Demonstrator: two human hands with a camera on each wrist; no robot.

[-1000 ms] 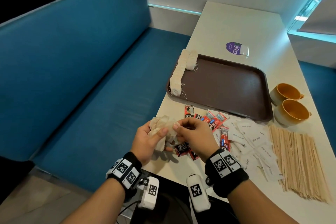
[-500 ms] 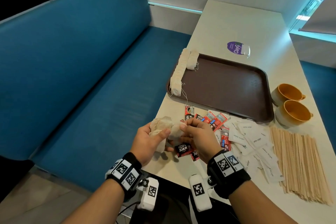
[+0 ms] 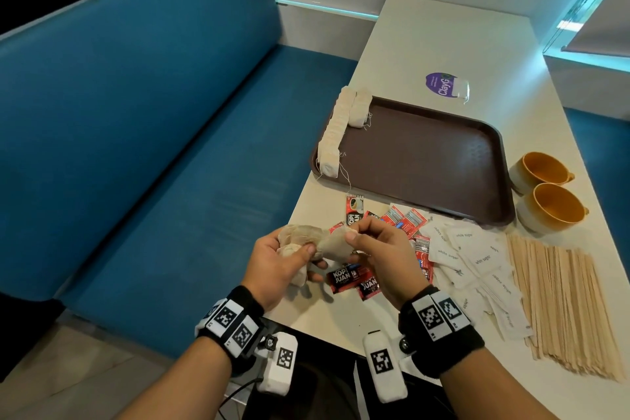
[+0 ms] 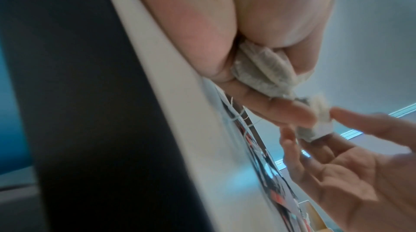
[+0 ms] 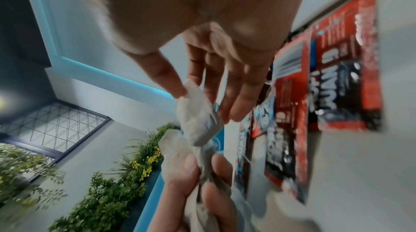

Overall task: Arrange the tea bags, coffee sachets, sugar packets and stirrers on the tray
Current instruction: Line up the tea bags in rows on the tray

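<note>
White table (image 3: 443,44), both hands (image 3: 276,262) gripping tea bags (image 3: 306,242), tray (image 3: 426,160) beyond

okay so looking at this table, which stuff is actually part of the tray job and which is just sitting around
Part of the job: tray, tea bags, coffee sachets, sugar packets, stirrers.
Lying about: two orange cups, purple-labelled packet.

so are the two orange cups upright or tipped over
Upright: both orange cups stand beside the brown tray with open mouths facing up. Cannot tell if they hold anything.
</note>
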